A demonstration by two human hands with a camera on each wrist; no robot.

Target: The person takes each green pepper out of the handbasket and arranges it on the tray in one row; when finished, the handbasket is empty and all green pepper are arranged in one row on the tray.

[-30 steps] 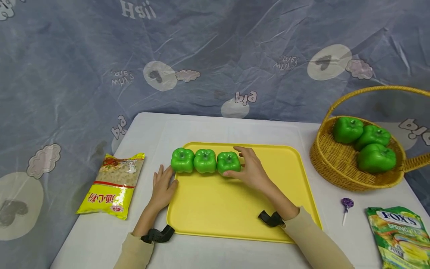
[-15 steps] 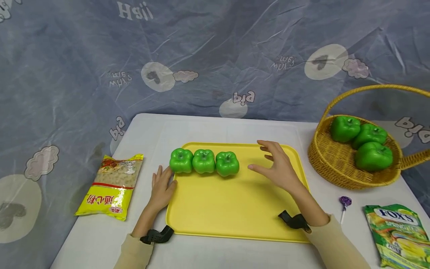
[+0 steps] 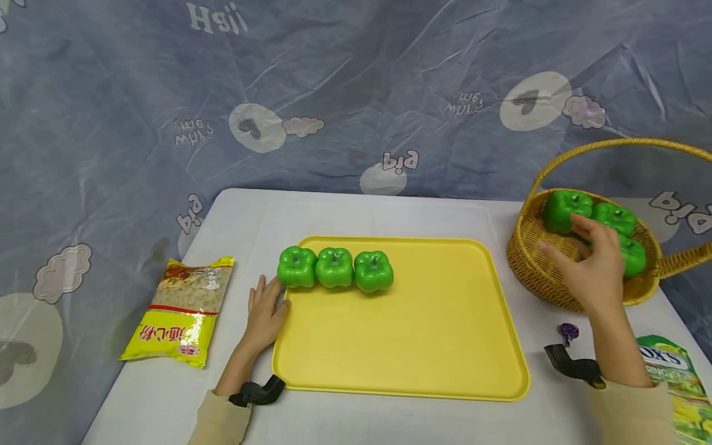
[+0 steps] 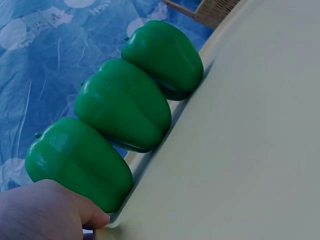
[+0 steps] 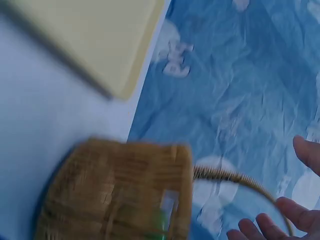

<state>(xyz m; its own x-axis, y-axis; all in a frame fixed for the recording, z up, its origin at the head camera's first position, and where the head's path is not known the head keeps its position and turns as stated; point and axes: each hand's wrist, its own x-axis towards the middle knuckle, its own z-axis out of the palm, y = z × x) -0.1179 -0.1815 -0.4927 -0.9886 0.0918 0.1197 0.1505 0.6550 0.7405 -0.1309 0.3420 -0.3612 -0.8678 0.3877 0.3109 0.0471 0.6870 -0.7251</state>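
Three green bell peppers (image 3: 334,267) stand in a row, stems up, at the far left corner of the yellow tray (image 3: 411,346). My left hand (image 3: 264,318) rests at the tray's left edge, its fingers loosely extended beside the leftmost pepper (image 4: 80,165). Over the wicker basket (image 3: 542,281) on the right, my right hand (image 3: 597,272) hovers with thumb and fingers spread, holding nothing. Three more green bell peppers (image 3: 566,210) lie inside that basket; the nearest one is partly hidden behind the hand. The right wrist view shows the basket's side (image 5: 115,185), blurred.
A yellow bag of pasta (image 3: 178,315) lies left of the tray. A purple lollipop (image 3: 569,332) and a green candy bag (image 3: 686,395) lie at the right, partly covered by my right arm. The basket's tall handle (image 3: 617,143) arches above its rim.
My right hand has left the third pepper on the tray and moved right to the basket, fingers spread. My left hand stays at the tray's left edge.
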